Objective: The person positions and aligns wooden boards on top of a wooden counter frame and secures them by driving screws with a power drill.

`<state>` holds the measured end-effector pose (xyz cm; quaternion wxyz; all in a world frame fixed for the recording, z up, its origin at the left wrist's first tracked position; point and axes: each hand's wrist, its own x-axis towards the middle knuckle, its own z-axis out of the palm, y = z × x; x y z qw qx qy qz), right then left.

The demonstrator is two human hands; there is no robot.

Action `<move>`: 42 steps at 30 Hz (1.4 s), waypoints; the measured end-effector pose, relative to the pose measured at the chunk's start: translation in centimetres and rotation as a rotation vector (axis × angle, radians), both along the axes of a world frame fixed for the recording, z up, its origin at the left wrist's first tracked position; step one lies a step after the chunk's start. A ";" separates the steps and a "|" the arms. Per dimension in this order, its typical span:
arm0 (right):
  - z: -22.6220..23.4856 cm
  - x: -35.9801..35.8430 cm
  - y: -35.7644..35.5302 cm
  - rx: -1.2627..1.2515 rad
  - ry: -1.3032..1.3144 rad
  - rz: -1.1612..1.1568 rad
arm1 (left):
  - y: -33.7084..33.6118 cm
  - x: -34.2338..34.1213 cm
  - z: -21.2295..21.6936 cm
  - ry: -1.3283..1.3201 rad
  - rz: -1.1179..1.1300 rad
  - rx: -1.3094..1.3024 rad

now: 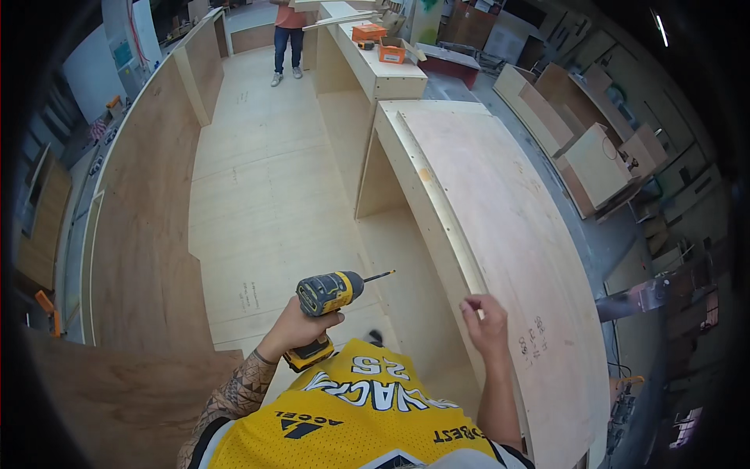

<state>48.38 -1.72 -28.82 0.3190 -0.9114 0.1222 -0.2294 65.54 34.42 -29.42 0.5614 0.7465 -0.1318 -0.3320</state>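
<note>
My left hand [299, 325] is wrapped round the grip of a yellow and black cordless impact driver [332, 292]. A thin bit [380, 276] sticks out of its nose toward the right, in open air. Over the near edge of a long plywood counter [500, 203], my right hand [486, 320] is held with fingers curled and fingertips together. Whatever it may pinch is too small to make out. Beneath that counter an open bay [391, 191] shows, with plywood sides. Pencil-like dark marks are on the counter top beside my right wrist.
A plywood floor [266, 187] runs ahead between the counter and a tall plywood panel [148, 203]. Orange boxes [392, 50] sit on the farther, higher counter [394, 72]. Another person [287, 43] stands at the far end. Wooden cabinets [578, 133] stand beyond the counter at right.
</note>
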 end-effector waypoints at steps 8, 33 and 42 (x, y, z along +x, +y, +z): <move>1.8 18.9 -10.2 -0.177 0.157 0.122 | -5.0 14.5 8.0 -0.169 0.037 0.091; -4.1 49.0 -11.3 -0.304 0.380 -0.223 | -29.3 54.8 18.3 -0.506 -0.852 0.461; -3.4 48.7 -11.0 -0.236 0.338 -0.270 | -33.4 60.1 19.0 -0.623 -1.195 0.499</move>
